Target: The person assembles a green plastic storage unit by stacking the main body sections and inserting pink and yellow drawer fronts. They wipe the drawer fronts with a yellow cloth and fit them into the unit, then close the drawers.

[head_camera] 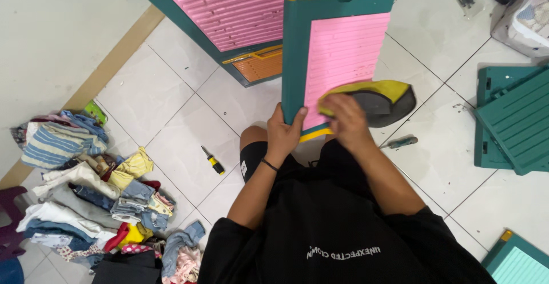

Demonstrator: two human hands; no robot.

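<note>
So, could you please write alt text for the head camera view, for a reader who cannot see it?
Seen from above, a person's left hand grips the edge of a green and pink cabinet door while the right hand presses a yellow and grey cloth against it. A screwdriver and a pile of clothes lie on the white tiled floor.

1. Light where I work is bright and even, coming from overhead; colours read true.
2. The white floor tiles (171,112) carry a soft sheen, with no harsh glare.
3. Shadows are faint: a soft one lies under the cloth (374,98) my right hand (346,121) presses.
4. Focus is sharp throughout; I see no motion blur.
5. Wide-angle bending shows at the frame edges.
</note>
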